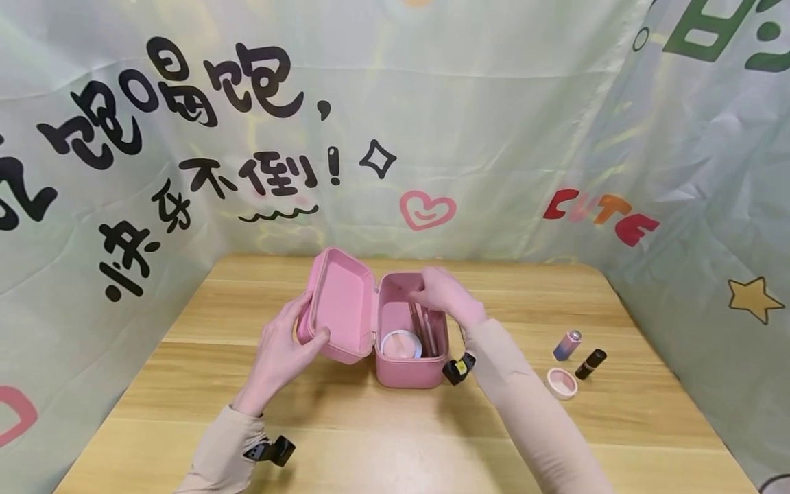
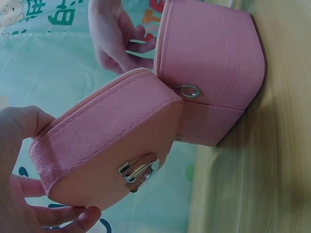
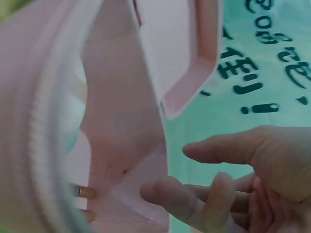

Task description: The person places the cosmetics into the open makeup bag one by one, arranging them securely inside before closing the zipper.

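A pink zippered cosmetic case (image 1: 409, 376) stands on the table with its lid swung out to the left. My left hand (image 1: 278, 350) grips the left end of the lid (image 1: 343, 298), thumb over the rim and fingers around the outside, as the left wrist view also shows. Over the far right part of the case is my right hand (image 1: 446, 293). In the right wrist view its fingers are loosely spread beside the case's inner wall (image 3: 121, 116), with nothing between them. Inside the case lie a round compact (image 1: 401, 345) and slender brush-like sticks (image 1: 423, 331), partly hidden by the rim.
Right of the case on the wooden table (image 1: 345, 439) are a pink-and-blue small tube (image 1: 567, 345), a black tube (image 1: 590, 364) and a round pink compact (image 1: 562, 383). A printed cloth (image 1: 494, 151) hangs close behind the table and along its sides.
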Tool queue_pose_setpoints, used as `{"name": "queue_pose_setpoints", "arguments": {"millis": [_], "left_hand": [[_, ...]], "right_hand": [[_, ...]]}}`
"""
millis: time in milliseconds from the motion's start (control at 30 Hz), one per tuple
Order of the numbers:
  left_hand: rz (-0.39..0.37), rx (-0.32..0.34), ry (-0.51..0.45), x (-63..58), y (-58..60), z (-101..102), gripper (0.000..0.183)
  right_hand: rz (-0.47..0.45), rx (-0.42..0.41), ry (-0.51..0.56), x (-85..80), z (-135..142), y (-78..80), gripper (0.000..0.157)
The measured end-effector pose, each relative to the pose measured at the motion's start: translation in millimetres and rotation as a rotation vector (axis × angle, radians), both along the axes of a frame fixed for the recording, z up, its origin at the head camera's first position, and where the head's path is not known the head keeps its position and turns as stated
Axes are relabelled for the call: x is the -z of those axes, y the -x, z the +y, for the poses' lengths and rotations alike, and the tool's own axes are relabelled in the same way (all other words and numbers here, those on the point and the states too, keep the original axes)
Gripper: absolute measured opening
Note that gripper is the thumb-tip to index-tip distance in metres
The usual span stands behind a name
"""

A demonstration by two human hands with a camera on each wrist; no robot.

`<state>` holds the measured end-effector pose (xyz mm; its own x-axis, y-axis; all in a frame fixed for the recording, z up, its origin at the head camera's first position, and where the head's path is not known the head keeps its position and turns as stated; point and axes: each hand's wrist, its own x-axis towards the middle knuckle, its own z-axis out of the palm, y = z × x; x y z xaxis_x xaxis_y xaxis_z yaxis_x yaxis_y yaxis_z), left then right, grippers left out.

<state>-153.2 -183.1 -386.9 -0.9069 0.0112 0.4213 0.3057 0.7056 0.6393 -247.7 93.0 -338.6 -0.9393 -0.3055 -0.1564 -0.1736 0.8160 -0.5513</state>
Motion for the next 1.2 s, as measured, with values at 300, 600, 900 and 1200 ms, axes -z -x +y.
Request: {"name": "queue_pose_setpoints", "arguments": {"millis": [300, 600, 900, 1200], "left_hand": [[-0.005, -0.006, 0.000, 0.5, 1.0, 0, 0.067], [-0.050, -0.005, -0.011, 1.4, -0.3, 2, 0.070], [-0.056, -0.011, -0.027, 1.0, 0.0, 2, 0.068], [-0.052, -0.015, -0.025, 3.2, -0.6, 0, 0.069]], "right_hand": [[0.300, 0.081, 0.196, 13.1, 16, -30.9, 0.024], [0.664, 0.272, 0.405, 55.5, 42, -46.2, 0.021], [0.622, 0.412, 0.267, 100.1, 81, -40.7, 0.015], [0.352, 0.359, 0.092, 112.4, 90, -34.3, 0.026]]}}
